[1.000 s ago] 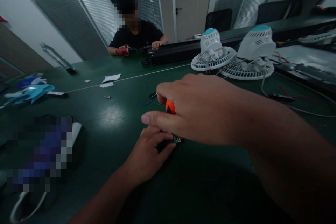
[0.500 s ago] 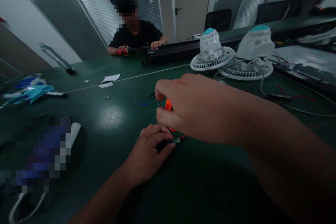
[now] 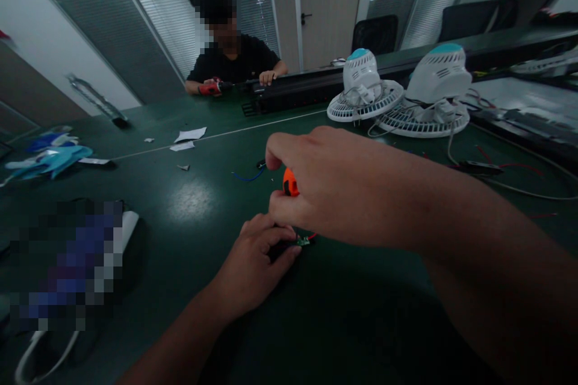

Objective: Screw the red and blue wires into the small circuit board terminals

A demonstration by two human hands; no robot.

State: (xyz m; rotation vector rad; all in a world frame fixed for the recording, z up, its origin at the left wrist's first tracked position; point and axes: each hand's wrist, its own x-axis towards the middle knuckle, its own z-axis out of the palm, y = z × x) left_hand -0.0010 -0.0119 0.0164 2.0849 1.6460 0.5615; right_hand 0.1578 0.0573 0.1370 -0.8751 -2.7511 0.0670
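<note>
A small green circuit board (image 3: 304, 241) with a red wire lies on the dark green table, pinched at its left end between the thumb and fingers of my left hand (image 3: 257, 261). Directly above it, my right hand (image 3: 343, 186) is closed around a stubby orange-and-black handle (image 3: 290, 183), which looks like a screwdriver held upright. The tool's shaft and tip are hidden behind my right hand, so I cannot tell whether it touches the board. Just beyond my fingers lies a small black part (image 3: 261, 163) with a blue wire (image 3: 247, 179).
Across the table a person (image 3: 232, 66) holds a red power drill (image 3: 210, 89) against a long black frame (image 3: 298, 91). Two white fans (image 3: 361, 105) stand face down at the back right. Paper scraps (image 3: 189, 134) and blue gloves (image 3: 58, 159) lie left.
The orange-and-black handle has turned within my right hand, showing a different side. My right fingers have shifted slightly. My left hand and the board stay in place.
</note>
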